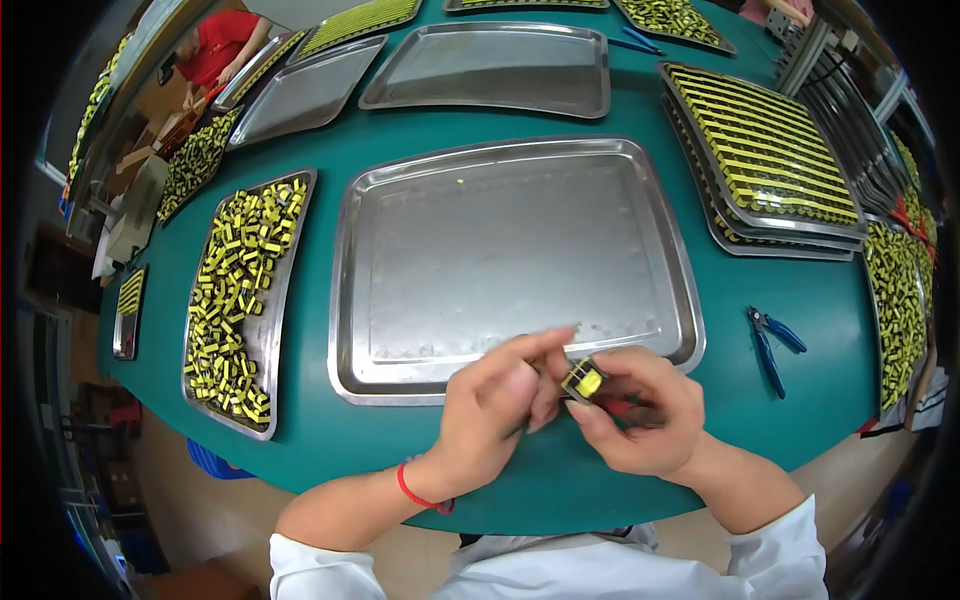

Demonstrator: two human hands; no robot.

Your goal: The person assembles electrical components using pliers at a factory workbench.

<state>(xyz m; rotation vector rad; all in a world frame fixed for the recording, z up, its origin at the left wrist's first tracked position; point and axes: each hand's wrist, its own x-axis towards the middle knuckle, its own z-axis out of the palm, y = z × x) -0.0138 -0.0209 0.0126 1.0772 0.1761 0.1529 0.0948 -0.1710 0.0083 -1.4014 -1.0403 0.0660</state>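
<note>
My right hand [660, 415] pinches a small yellow-and-black transformer [589, 382] between thumb and fingers, with its pins toward my left hand. Something red and dark [622, 408] shows under the right fingers; its kind is hidden. My left hand [485, 405], a red cord at the wrist, is closed beside the transformer with its index finger reaching over it. What the left fingers hold, if anything, I cannot make out. Both hands hover at the near edge of a large metal tray [345, 300], which carries only tiny specks.
Loose transformers [235, 280] lie in a tray on the left. Stacked trays [770, 150] of neat rows stand at the right, near blue-handled cutters [768, 350]. More metal trays [490, 65] line the far side. A person in red [215, 50] sits far left.
</note>
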